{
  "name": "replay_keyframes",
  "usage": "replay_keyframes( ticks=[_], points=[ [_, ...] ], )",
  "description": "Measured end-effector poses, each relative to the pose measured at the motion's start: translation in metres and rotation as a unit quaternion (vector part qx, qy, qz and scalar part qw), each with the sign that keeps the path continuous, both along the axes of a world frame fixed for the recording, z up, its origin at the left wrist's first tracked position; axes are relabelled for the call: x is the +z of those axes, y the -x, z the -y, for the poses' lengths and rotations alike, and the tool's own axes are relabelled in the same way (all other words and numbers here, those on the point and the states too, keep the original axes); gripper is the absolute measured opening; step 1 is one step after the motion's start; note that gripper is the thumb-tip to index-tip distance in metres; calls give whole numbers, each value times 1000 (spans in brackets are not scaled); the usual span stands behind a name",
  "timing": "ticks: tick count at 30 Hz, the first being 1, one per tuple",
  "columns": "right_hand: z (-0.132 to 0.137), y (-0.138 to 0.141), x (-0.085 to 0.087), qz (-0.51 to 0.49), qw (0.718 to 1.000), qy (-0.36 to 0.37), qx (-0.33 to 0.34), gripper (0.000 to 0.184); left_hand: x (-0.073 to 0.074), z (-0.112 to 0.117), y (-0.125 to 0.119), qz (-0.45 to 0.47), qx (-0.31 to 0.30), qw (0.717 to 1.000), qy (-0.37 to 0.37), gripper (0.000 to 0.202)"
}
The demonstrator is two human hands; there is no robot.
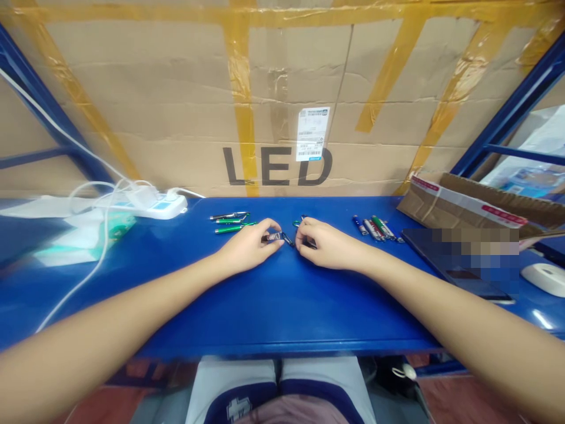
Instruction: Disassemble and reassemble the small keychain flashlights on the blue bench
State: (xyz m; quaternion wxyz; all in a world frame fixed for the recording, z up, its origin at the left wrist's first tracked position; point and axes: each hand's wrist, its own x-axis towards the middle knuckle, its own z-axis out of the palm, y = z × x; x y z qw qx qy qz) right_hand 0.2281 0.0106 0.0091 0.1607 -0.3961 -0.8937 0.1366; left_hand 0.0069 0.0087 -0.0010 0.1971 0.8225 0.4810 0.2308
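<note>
My left hand (pixel 251 244) is closed, pinching a small black keychain flashlight (pixel 271 237) with a printed label. A dark metal clip (pixel 288 239) sticks out from its right end, toward my other hand. My right hand (pixel 321 242) has its fingers curled together over something dark, mostly hidden by the fingers. A bit of green clip (pixel 296 224) shows on the table just beyond those fingertips. Behind my left hand lie several similar tubes with clips, among them a green one (pixel 227 229) and a black one (pixel 229 216).
Several more tubes (pixel 374 228) lie to the right on the blue table (pixel 282 306). Farther right are an open cardboard box (pixel 468 203), a dark flat device (pixel 441 259) and a white mouse (pixel 545 278). A power strip (pixel 165 206) with cables and a tissue pack (pixel 95 238) sit left.
</note>
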Motion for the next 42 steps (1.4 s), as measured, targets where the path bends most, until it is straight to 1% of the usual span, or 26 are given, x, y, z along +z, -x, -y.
replay_keyframes(
  ticks=[2,5,8,10,12,14,16,20,24,27,31,34,36,38,40,42],
  points=[
    [1,1,-2,3,1000,-3,-5,10,-1,-1,0,-3,-4,1000,-8,38],
    [2,2,-4,3,1000,-13,-12,7,-5,-5,2,-20,-31,999,-26,32],
    [3,5,-5,0,999,-26,-18,21,-8,-7,4,-27,-45,998,-36,25],
    [2,6,-6,1,1000,-28,-14,24,-9,-8,4,-26,-38,998,-33,25],
    [1,7,-8,3,999,-33,-5,19,-8,-8,3,-25,-39,999,-26,25],
    [-1,8,-10,13,998,-54,7,13,-8,-8,3,-21,-48,998,-24,24],
    [-1,8,-11,28,996,-78,16,11,-8,-7,2,-17,-55,998,-24,24],
    [-1,8,-12,25,997,-77,14,8,-5,-4,1,-4,-55,998,-17,29],
    [0,5,-8,-12,995,-94,6,8,-3,-2,1,13,-43,999,-1,42],
    [3,4,-2,-32,992,-119,5,6,-2,-4,0,34,-37,999,14,48],
    [8,3,6,-8,984,-177,18,7,-1,-7,0,94,-39,993,58,49],
    [10,3,10,3,979,-199,34,7,0,-7,0,140,-17,986,88,41],
    [12,3,11,-2,981,-188,36,6,0,-6,0,160,-13,981,110,36],
    [13,3,12,-4,987,-160,28,17,0,-5,0,169,-30,978,118,35],
    [15,4,14,10,991,-135,20,26,0,-4,0,163,-56,980,103,37],
    [16,4,16,54,990,-128,34,24,0,-3,0,153,-67,982,83,37]
  ],
)
